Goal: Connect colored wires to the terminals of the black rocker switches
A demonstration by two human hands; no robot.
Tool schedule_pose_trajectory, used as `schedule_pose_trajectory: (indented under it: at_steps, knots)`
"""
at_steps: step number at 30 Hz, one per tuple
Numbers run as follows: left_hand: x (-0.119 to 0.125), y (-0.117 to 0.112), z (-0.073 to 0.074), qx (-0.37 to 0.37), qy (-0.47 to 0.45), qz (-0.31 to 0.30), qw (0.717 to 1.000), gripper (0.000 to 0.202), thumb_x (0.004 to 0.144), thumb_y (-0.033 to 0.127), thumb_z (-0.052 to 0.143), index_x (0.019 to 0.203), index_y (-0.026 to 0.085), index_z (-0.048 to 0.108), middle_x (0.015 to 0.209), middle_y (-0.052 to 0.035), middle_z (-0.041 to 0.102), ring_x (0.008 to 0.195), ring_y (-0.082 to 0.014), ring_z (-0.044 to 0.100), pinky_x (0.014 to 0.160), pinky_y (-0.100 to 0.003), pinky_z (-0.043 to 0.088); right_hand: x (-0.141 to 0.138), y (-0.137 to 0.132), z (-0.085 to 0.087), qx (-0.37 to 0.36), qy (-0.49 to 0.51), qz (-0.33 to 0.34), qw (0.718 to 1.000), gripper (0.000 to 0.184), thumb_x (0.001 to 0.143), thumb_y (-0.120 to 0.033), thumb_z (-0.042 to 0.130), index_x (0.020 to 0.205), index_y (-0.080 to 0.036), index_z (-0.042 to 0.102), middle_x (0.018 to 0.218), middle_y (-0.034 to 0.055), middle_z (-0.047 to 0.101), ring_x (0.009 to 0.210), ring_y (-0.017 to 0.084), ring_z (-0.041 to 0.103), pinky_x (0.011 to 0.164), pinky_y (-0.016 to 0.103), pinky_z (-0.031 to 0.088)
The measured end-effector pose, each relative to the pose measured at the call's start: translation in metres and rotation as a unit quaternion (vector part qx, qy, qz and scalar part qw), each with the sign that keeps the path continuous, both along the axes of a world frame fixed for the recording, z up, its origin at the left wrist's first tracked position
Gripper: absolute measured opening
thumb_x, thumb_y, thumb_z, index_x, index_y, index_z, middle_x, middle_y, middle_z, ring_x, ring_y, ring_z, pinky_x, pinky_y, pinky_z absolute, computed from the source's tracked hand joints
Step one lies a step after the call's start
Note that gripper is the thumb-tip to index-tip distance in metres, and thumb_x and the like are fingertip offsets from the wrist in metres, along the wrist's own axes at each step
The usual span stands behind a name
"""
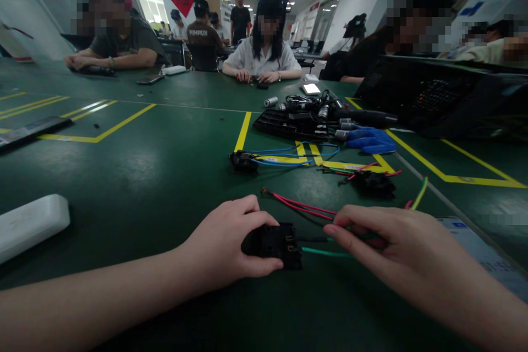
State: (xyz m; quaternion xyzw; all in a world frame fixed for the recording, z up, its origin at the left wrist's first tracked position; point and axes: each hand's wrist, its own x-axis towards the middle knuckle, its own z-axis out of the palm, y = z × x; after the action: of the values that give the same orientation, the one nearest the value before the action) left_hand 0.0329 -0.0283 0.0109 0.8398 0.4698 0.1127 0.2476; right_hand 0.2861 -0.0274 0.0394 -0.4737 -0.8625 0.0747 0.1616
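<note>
My left hand (225,245) grips a small black switch block (277,245) resting on the green table (144,176), thumb under it and fingers over its left side. My right hand (383,242) lies to the right of the block, fingers pinched on thin wires (322,252) that run into the block: a green one, a black one and red ones (305,206) trailing back over the table. A green-yellow wire end (419,193) sticks up beyond my right hand.
Farther back lie a black block with blue wires (244,161), another with red wires (373,182), a blue glove (371,140), a black tray of parts (295,122) and a black crate (445,99). A white bar (31,223) lies left. Several people sit around the table.
</note>
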Motion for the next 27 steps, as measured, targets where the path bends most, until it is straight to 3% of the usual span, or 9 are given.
schedule_pose_trajectory:
  at_steps: [7,17,21,27]
  knots:
    - [0.001,-0.001,0.002,-0.001,-0.001,-0.005,1.0,0.038,0.075,0.038,0.078,0.109,0.023,0.069,0.096,-0.0025,0.055,0.086,-0.0214,0.058,0.08,-0.038,0.048,0.002,0.005,-0.017,-0.035,-0.116,-0.024,0.992,0.042,0.095,-0.048,0.046,0.067,-0.026,0.068,0.06,0.0013,0.068,0.049,0.019,0.062,0.046,0.031,0.036]
    - [0.0,0.001,0.0,0.0,-0.004,0.001,1.0,0.038,0.075,0.039,0.078,0.109,0.024,0.069,0.097,-0.0021,0.055,0.087,-0.0212,0.057,0.079,-0.036,0.048,-0.001,0.001,0.0,-0.007,-0.003,0.026,1.0,0.052,0.098,-0.049,0.038,0.055,-0.023,0.052,0.048,-0.0016,0.053,0.039,0.011,0.046,0.04,0.026,0.028]
    - [0.0,0.001,0.002,-0.011,0.009,0.005,1.0,0.039,0.075,0.04,0.078,0.109,0.025,0.069,0.097,-0.0022,0.055,0.087,-0.0218,0.058,0.079,-0.037,0.048,0.002,0.004,-0.009,-0.016,-0.051,0.006,0.999,0.049,0.096,-0.05,0.041,0.06,-0.024,0.06,0.052,-0.0003,0.06,0.041,0.014,0.051,0.042,0.028,0.03]
    - [0.001,0.0,0.003,-0.01,0.008,0.0,1.0,0.038,0.075,0.039,0.078,0.109,0.025,0.069,0.097,-0.002,0.056,0.087,-0.021,0.058,0.081,-0.037,0.048,0.004,0.007,-0.015,-0.09,-0.097,-0.037,0.99,0.046,0.094,-0.053,0.04,0.069,-0.027,0.068,0.064,0.0015,0.069,0.055,0.02,0.062,0.049,0.03,0.034]
